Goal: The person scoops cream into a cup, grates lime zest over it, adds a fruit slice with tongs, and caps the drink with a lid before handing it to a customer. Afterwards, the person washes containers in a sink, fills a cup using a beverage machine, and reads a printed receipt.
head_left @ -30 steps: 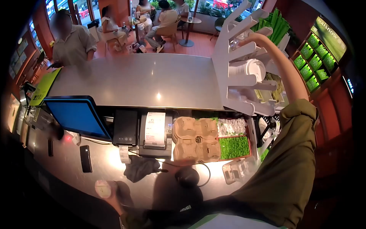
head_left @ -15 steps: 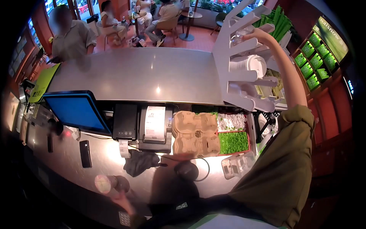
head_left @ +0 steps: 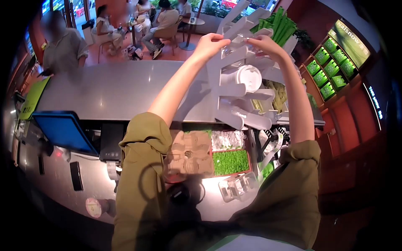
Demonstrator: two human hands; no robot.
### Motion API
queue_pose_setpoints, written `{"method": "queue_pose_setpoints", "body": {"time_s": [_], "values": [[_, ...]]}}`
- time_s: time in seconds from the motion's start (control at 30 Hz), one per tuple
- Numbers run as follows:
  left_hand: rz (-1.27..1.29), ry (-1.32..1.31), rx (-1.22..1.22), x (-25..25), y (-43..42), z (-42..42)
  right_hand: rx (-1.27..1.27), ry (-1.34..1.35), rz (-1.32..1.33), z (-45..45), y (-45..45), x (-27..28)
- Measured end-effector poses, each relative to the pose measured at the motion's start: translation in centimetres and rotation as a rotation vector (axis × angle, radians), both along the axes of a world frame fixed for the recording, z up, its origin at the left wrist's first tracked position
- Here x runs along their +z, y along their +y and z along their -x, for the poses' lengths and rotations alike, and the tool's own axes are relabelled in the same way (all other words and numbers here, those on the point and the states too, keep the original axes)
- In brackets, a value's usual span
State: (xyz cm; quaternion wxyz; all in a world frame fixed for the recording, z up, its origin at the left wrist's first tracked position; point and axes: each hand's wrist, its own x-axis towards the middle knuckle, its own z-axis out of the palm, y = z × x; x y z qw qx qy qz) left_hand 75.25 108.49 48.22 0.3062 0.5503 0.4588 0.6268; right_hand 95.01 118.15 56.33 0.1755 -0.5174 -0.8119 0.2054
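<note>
Both my hands are raised at the white slotted lid rack (head_left: 214,85) on the far counter. My left hand (head_left: 210,47), fingers bent together, is at the left edge of a clear plastic lid (head_left: 240,39). My right hand (head_left: 266,45) pinches the lid's other side. Its outline is faint and partly hidden by the fingers and rack slats. Below them, white cup lids (head_left: 250,78) are stacked sideways in a slot. A filled cup with a pink-and-white top (head_left: 94,207) stands on the lower counter at left, away from both hands.
A cardboard cup carrier (head_left: 188,152) lies beside a red-edged box of green filler (head_left: 230,162). Clear plastic holders (head_left: 238,186) sit in front. A blue screen (head_left: 63,131) and a phone (head_left: 76,175) are at left. A person (head_left: 63,48) stands across the counter.
My left hand has left the cup on the lower counter and come up to the rack, meeting my right hand at the clear lid. The view has shifted slightly right.
</note>
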Motion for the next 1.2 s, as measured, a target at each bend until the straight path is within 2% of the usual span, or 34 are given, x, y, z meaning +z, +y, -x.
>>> {"method": "queue_pose_setpoints", "body": {"time_s": [0.07, 0.1, 0.17, 0.23, 0.3, 0.37, 0.47, 0.53, 0.57, 0.6, 0.67, 0.7, 0.8, 1.0, 1.2], "values": [[-0.032, -0.029, -0.11, 0.6, 1.6, -0.4, -0.028, -0.001, -0.142, -0.7, -0.6, 0.1], [-0.085, -0.039, -0.145, 1.5, 0.8, -0.9, 0.0, 0.031, -0.342, -1.1, -1.8, 0.3], [-0.159, -0.016, -0.192, 3.4, -2.0, -1.8, -0.031, 0.237, -0.585, -1.8, -6.0, 0.8], [-0.346, 0.122, -0.198, 4.7, -5.5, -2.6, 0.123, 0.582, -0.561, -2.0, -11.9, 0.2], [-0.403, 0.271, -0.178, 5.5, -10.8, -3.1, 0.168, 0.576, -0.649, -2.9, -17.0, -2.7], [-0.522, 0.519, -0.175, 4.9, -15.3, -3.2, 0.268, 0.825, -0.436, -2.7, -22.0, -6.2], [-0.363, 0.54, -0.272, 2.4, -20.4, -3.9, 0.261, 0.971, -0.154, -2.5, -27.9, -11.5], [-0.19, 0.462, -0.362, 0.3, -23.0, -4.2, 0.208, 1.137, -0.041, -1.9, -31.2, -14.8], [-0.115, 0.404, -0.375, -1.0, -24.1, -4.4, 0.181, 1.12, -0.023, -2.0, -32.4, -16.3], [0.045, 0.332, -0.411, -1.6, -25.3, -4.3, 0.178, 1.032, -0.135, -2.0, -33.3, -17.3], [0.235, 0.148, -0.481, -3.0, -26.9, -4.1, 0.156, 1.266, 0.094, -1.1, -35.8, -18.2], [0.263, 0.151, -0.491, -3.5, -27.6, -4.1, 0.139, 1.332, 0.147, -0.7, -36.8, -18.6], [0.362, 0.049, -0.476, -4.3, -29.7, -4.9, 0.102, 1.249, 0.119, -0.4, -38.0, -20.2], [0.216, 0.267, -0.48, -5.4, -31.2, -4.9, 0.053, 1.235, 0.084, -0.8, -39.4, -20.4], [0.146, 0.451, -0.392, -5.7, -33.0, -6.2, 0.059, 1.21, 0.157, -1.8, -40.4, -21.3]]}}
